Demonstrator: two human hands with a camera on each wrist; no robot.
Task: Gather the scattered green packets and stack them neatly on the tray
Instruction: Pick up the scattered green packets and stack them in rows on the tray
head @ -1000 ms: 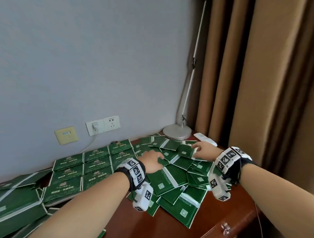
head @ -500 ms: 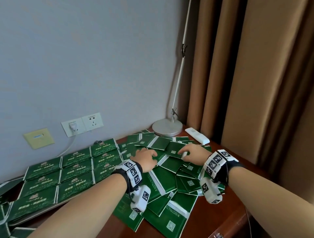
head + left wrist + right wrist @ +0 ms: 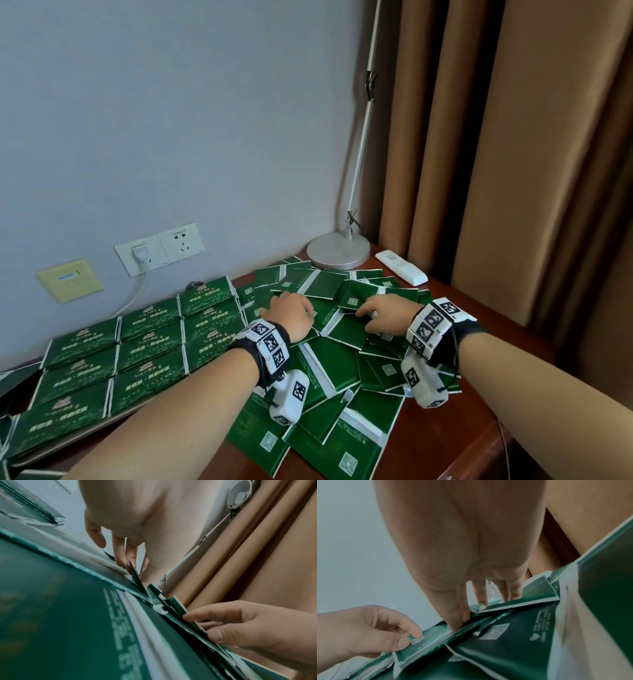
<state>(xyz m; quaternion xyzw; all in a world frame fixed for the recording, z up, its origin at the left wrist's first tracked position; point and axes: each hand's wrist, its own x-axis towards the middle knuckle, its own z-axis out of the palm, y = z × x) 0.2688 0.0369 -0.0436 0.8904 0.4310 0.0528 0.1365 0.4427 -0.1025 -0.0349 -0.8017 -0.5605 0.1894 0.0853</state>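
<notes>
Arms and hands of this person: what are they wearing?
Both forearms are bare, no sleeves. Each wrist carries a black strap set with white blocks printed with black square codes, left wrist band and right wrist band. A white coded camera unit hangs under each.

Your reddish-brown wooden bench (image 3: 445,442) stands against the wall. At its middle lies a loose, overlapping heap of green packets (image 3: 346,370). To the left sits a tray (image 3: 82,437) carrying packets in neat rows (image 3: 144,346). At the far corner stands a lamp's round silver base (image 3: 337,250), with a white remote control (image 3: 400,267) just beside it.
</notes>
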